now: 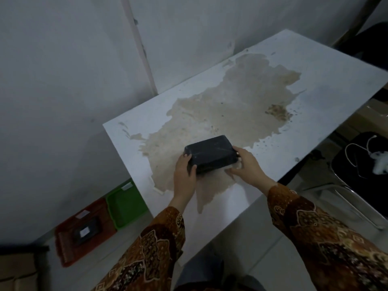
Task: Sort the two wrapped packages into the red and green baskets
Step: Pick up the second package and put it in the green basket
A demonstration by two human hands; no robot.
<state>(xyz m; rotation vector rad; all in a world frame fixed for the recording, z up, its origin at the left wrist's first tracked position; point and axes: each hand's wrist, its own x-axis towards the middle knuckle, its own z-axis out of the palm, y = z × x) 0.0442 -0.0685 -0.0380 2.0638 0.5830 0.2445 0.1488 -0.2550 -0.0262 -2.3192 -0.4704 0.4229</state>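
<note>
One dark, plastic-wrapped rectangular package [211, 153] sits on the white, badly stained surface [327, 85], near its front-left part, over the large brown patch. Both hands are on it.

Left hand [184, 175]: cups the package's near-left corner, thumb over the top edge, fingers [192, 168] curled round the side. Closed on the package.

Right hand [246, 164]: set against the right end, thumb at the top corner, fingers spread along the lower right edge and touching the surface. Also gripping the package, more loosely by the look of it.

Whether the package is lifted clear or resting on the surface cannot be told; a shadow lies under its near edge.

On the floor, left of the surface, against the wall: a red plastic basket [67, 248] and a green plastic basket [126, 206], side by side and touching. The red one holds a second dark wrapped package with a pale label [86, 231], lying flat. The green one looks empty, apart from a pale tag on its far rim.

Progress, as judged: half done. One package is sorted into red. What remains is the package in hand, presumably bound for the green basket, which means carrying it left off the surface and down to floor level.

Right of the surface, a dark chair with a white cable [357, 156] on it; not part of the job.
</note>
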